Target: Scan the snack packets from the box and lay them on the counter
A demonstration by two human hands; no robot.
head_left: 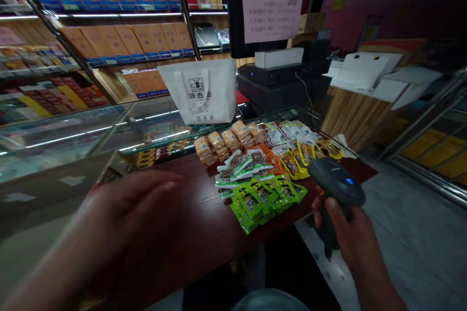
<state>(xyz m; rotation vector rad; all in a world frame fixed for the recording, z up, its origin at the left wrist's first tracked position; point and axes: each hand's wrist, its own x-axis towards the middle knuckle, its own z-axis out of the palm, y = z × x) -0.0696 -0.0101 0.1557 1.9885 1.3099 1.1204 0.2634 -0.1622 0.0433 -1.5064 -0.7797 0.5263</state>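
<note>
My right hand [346, 223] is wrapped round the handle of a dark barcode scanner [335, 180] with a blue light on top. Over the left part of the dark red wooden counter [182, 238], my left hand [124, 204] hovers, blurred by motion, its fingers stretched out and nothing seen in them. Between the hands lie green snack packets [264, 199] in an overlapping pile. Behind these are clear-and-green packets [242, 167], orange packets [272, 158], yellow packets [297, 158], silvery packets [288, 131] and a row of wrapped tan pastry-like packs [228, 141].
A white paper bag [204, 92] stands on the glass display case [153, 126]. To its right is a monitor with a pink sign [272, 7] above a black cash drawer [280, 87]. An open cardboard box [54, 189] sits at left; shelves hold orange boxes [124, 41].
</note>
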